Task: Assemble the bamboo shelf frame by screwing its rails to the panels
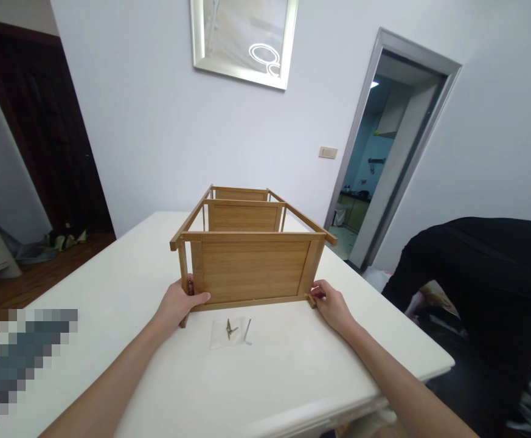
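A brown wooden shelf rack lies on its side on the white table, its panel end facing me. My left hand grips its lower left corner, thumb on the panel and fingers behind the leg. At the lower right corner, my right hand has its fingers closed on the end of the leg; whether a small part is between them I cannot make out. In front of the rack lies a clear plastic bag with several screws on it. Beside the bag is an L-shaped hex key.
The white table runs back to the wall, where a framed mirror hangs. A person in black clothing bends over at the right, beyond the table edge. A doorway opens at the back right.
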`<state>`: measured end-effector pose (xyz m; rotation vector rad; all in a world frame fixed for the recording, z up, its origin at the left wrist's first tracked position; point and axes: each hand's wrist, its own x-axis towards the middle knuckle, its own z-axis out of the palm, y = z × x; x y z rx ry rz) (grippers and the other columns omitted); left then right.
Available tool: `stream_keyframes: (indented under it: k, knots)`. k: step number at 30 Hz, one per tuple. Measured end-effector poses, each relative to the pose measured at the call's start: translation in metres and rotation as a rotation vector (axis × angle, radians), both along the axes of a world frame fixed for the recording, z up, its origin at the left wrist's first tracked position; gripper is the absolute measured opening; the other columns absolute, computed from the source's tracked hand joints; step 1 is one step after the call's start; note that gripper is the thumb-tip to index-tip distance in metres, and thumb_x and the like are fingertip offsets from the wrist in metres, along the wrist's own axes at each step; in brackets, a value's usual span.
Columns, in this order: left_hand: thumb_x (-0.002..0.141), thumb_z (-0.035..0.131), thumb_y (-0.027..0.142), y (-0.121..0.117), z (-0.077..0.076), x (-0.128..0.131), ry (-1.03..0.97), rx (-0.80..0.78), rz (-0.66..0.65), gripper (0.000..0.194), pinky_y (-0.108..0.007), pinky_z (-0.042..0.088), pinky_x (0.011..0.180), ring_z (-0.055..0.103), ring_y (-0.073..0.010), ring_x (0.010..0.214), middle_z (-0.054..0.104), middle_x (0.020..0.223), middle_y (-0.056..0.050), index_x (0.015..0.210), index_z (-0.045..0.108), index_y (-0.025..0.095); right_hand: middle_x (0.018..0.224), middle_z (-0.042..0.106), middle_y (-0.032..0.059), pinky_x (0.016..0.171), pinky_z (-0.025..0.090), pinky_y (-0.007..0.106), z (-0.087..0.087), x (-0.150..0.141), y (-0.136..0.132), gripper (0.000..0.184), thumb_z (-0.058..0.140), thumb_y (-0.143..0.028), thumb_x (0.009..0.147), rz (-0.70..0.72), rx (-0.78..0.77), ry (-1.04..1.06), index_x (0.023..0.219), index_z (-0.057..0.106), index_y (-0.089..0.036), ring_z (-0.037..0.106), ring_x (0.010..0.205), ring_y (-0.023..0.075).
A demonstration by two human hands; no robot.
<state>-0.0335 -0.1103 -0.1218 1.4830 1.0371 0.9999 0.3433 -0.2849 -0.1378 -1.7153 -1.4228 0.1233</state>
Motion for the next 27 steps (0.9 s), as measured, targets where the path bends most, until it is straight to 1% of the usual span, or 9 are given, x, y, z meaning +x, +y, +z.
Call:
stream_keyframes:
  k: [2,5,7,9,12,16,19,23,27]
  knots:
    - [0.052,0.086,0.036,0.001,0.000,0.000,-0.007,0.000,0.003,0.052,-0.034,0.054,0.070,0.068,-0.0239,0.080,0.072,0.085,-0.004,0.092,0.061,0.017,0.078,0.069,0.0000,0.067,0.052,0.031,0.000,-0.001,-0.001,0.021,0.047,-0.020,0.073,-0.012,0.009,-0.027,0.093,0.051,-0.024,0.065,0.071,0.0178]
    - [0.051,0.086,0.036,0.000,0.001,0.000,-0.007,-0.002,0.000,0.051,-0.034,0.054,0.070,0.068,-0.0241,0.080,0.072,0.086,-0.005,0.092,0.061,0.017,0.073,0.066,-0.0001,0.066,0.049,0.031,0.002,-0.004,-0.004,0.011,0.045,-0.018,0.072,-0.021,0.013,-0.080,0.079,0.052,-0.024,0.061,0.068,0.0178]
    - [0.051,0.086,0.035,-0.002,0.003,0.001,0.002,0.003,0.006,0.049,-0.033,0.054,0.069,0.067,-0.0234,0.078,0.071,0.084,-0.004,0.090,0.061,0.018,0.071,0.064,0.0004,0.066,0.048,0.030,0.005,-0.006,-0.007,0.013,0.043,-0.016,0.072,-0.007,0.004,-0.118,0.074,0.054,-0.023,0.059,0.067,0.0177]
    - [0.051,0.086,0.035,-0.005,0.005,0.001,0.017,0.006,0.019,0.047,-0.033,0.053,0.066,0.066,-0.0223,0.074,0.070,0.079,-0.002,0.086,0.060,0.018,0.075,0.066,0.0016,0.070,0.048,0.031,0.008,-0.009,-0.010,0.019,0.042,-0.014,0.072,0.013,-0.004,-0.149,0.077,0.059,-0.022,0.060,0.071,0.0183]
    - [0.051,0.085,0.035,-0.008,0.008,0.002,0.015,-0.006,0.027,0.044,-0.033,0.053,0.064,0.065,-0.0216,0.069,0.068,0.073,0.000,0.083,0.059,0.019,0.085,0.068,0.0029,0.075,0.048,0.032,0.013,-0.013,-0.014,0.026,0.043,-0.015,0.074,0.036,-0.015,-0.181,0.088,0.064,-0.022,0.062,0.079,0.0197]
    - [0.051,0.086,0.035,-0.007,0.007,0.002,-0.007,-0.001,0.012,0.048,-0.034,0.054,0.069,0.067,-0.0234,0.077,0.070,0.079,-0.002,0.087,0.060,0.018,0.088,0.066,0.0056,0.078,0.048,0.033,0.014,-0.019,-0.013,0.026,0.048,-0.019,0.081,0.037,-0.060,-0.346,0.099,0.066,-0.021,0.060,0.083,0.0211]
    - [0.051,0.086,0.037,-0.003,0.004,0.001,0.011,0.007,0.019,0.049,-0.035,0.054,0.070,0.067,-0.0244,0.078,0.071,0.082,-0.004,0.088,0.060,0.018,0.085,0.063,0.0067,0.076,0.048,0.032,0.012,-0.022,-0.009,0.022,0.048,-0.018,0.084,0.014,-0.084,-0.442,0.093,0.067,-0.021,0.059,0.084,0.0216]
    - [0.051,0.086,0.039,-0.002,0.002,0.001,0.048,0.015,0.031,0.049,-0.034,0.053,0.067,0.067,-0.0243,0.077,0.071,0.081,-0.004,0.087,0.060,0.018,0.079,0.060,0.0057,0.071,0.045,0.031,0.009,-0.023,-0.004,0.019,0.047,-0.019,0.086,-0.012,-0.090,-0.449,0.086,0.066,-0.020,0.057,0.079,0.0212]
    - [0.051,0.086,0.038,-0.003,0.003,0.002,0.043,0.023,0.020,0.048,-0.033,0.052,0.069,0.067,-0.0231,0.077,0.072,0.082,-0.004,0.086,0.061,0.018,0.076,0.059,0.0045,0.070,0.044,0.030,0.007,-0.021,-0.002,0.018,0.048,-0.020,0.087,-0.023,-0.085,-0.442,0.084,0.066,-0.021,0.057,0.077,0.0204]
